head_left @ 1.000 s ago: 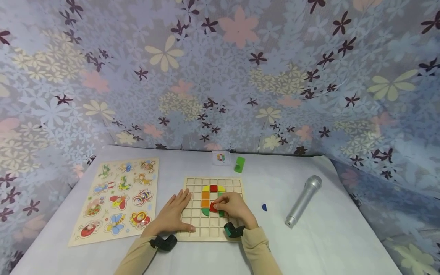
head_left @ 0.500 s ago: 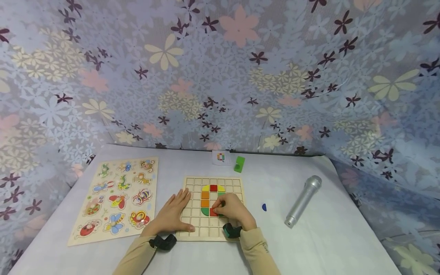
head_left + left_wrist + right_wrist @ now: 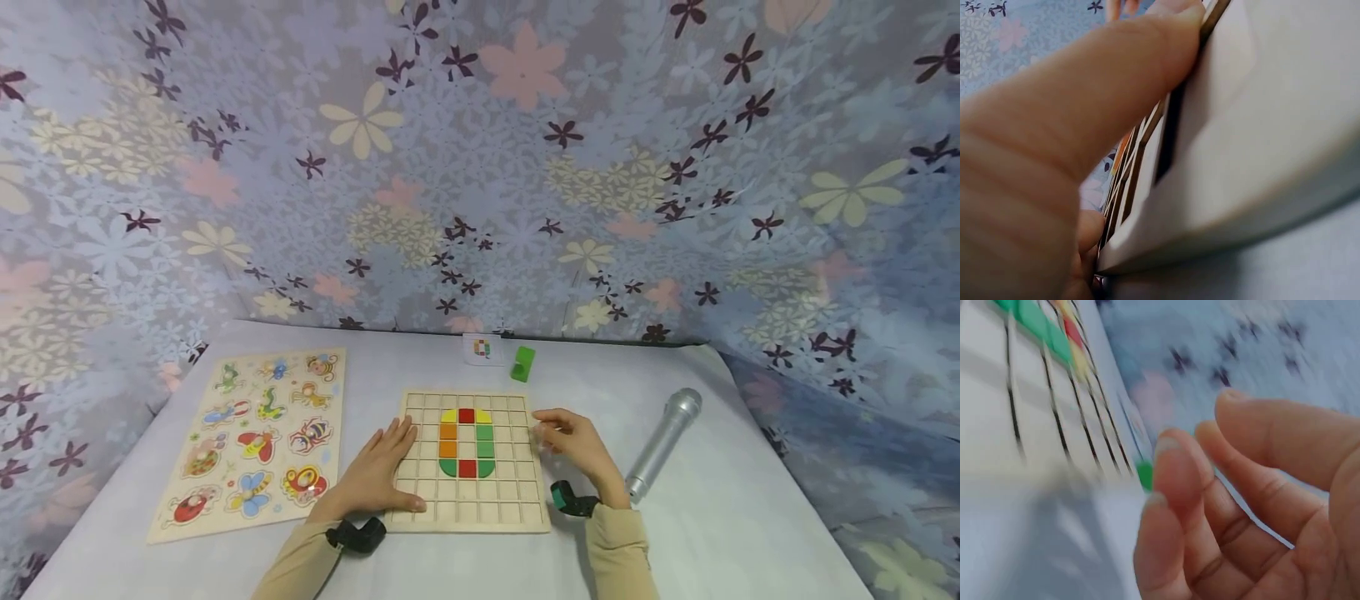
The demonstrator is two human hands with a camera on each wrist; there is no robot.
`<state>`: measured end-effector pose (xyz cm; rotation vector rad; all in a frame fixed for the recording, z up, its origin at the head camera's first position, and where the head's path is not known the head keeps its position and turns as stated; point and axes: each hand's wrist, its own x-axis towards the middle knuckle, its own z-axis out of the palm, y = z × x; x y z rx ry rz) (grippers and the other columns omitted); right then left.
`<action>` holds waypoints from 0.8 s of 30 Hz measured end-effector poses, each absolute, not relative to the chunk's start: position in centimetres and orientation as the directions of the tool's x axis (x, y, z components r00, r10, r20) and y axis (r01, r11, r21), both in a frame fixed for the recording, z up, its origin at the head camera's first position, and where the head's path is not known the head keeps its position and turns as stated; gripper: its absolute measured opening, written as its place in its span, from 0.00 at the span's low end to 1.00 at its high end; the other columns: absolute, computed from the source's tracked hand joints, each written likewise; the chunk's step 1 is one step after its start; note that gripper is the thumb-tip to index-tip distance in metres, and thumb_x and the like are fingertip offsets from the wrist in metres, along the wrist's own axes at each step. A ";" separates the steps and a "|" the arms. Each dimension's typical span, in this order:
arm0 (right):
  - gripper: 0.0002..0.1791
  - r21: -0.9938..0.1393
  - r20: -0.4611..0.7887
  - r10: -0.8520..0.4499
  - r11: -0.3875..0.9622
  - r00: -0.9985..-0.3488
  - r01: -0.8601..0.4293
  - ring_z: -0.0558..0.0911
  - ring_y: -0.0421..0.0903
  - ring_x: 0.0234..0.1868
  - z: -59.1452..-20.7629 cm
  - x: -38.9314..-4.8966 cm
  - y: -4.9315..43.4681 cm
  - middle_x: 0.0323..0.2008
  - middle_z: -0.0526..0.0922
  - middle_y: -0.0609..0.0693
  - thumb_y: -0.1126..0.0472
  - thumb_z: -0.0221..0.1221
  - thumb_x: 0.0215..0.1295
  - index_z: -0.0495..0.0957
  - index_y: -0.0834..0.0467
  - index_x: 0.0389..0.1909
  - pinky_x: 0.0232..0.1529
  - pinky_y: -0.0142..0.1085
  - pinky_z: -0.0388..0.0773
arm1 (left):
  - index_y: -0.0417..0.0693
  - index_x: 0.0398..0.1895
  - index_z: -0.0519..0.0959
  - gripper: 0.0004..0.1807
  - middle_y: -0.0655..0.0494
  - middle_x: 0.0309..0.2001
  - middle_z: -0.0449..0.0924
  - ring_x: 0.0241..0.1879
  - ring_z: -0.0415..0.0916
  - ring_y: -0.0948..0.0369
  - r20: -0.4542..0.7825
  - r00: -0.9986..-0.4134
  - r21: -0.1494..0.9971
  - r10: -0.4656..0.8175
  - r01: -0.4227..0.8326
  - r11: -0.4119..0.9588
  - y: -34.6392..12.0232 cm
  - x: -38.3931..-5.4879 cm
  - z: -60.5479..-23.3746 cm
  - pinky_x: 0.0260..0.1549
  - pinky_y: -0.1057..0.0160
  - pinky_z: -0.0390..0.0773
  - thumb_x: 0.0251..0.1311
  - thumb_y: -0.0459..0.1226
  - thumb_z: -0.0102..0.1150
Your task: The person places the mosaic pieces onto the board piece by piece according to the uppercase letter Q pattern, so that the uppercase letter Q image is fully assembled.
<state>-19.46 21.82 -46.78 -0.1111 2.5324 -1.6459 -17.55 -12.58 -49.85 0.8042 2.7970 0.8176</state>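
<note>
The wooden grid board (image 3: 517, 492) carries a ring of coloured tiles: yellow corners at the top, orange squares (image 3: 447, 432) down the left, green tiles (image 3: 485, 450) on the right. One red square (image 3: 467, 415) closes the top and another red square (image 3: 467, 469) lies at the bottom. My left hand (image 3: 371, 475) rests on the board's left side, fingers spread; its thumb (image 3: 1141, 50) presses over the frame in the left wrist view. Off the board's right edge is my right hand (image 3: 577, 446), fingers loosely bent, thumb apart and nothing between them in the right wrist view.
Behind the board lie a small pattern card (image 3: 482, 349) and a green block (image 3: 522, 364). A silver microphone (image 3: 663, 442) lies at the right. An insect picture puzzle (image 3: 255, 417) fills the left. Floral cloth (image 3: 480, 208) hangs behind the table.
My right hand has let go of the lower red square, now set in the grid, and moved right off the board, covering the spot where a blue half-round piece lay. The left hand stays put.
</note>
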 end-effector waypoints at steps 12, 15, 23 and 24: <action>0.21 -0.903 -0.204 -0.026 0.391 -0.979 0.178 0.81 0.41 0.33 -48.1 -17.8 25.4 0.43 0.81 0.59 0.65 0.56 0.68 0.72 0.69 0.59 0.33 0.31 0.82 | 0.34 0.74 0.51 0.65 0.40 0.77 0.43 0.77 0.40 0.42 -0.006 -0.858 0.497 0.514 0.444 0.746 -12.6 -17.6 -50.4 0.74 0.40 0.43 0.40 0.62 0.70; 0.20 -0.889 -0.159 -0.007 0.436 -0.987 0.140 0.80 0.41 0.35 -48.7 -18.6 24.1 0.43 0.81 0.60 0.67 0.60 0.63 0.76 0.67 0.56 0.34 0.29 0.79 | 0.34 0.74 0.51 0.65 0.40 0.77 0.43 0.77 0.40 0.43 -0.001 -0.858 0.498 0.513 0.445 0.744 -12.6 -17.6 -50.4 0.74 0.40 0.43 0.40 0.62 0.71; 0.22 -0.875 -0.111 0.029 0.472 -0.993 0.112 0.76 0.41 0.41 -49.3 -19.3 22.7 0.50 0.83 0.56 0.71 0.63 0.55 0.79 0.61 0.54 0.40 0.28 0.73 | 0.34 0.74 0.50 0.65 0.39 0.77 0.43 0.77 0.40 0.42 -0.004 -0.854 0.507 0.521 0.447 0.737 -12.5 -17.6 -50.1 0.74 0.40 0.43 0.40 0.61 0.71; 0.23 -0.877 -0.097 0.019 0.472 -0.995 0.095 0.75 0.41 0.41 -49.2 -19.2 22.7 0.49 0.83 0.57 0.71 0.63 0.55 0.79 0.61 0.54 0.40 0.28 0.73 | 0.34 0.74 0.51 0.65 0.40 0.77 0.43 0.77 0.40 0.42 -0.006 -0.856 0.507 0.516 0.442 0.739 -12.5 -17.6 -50.1 0.74 0.40 0.43 0.40 0.61 0.71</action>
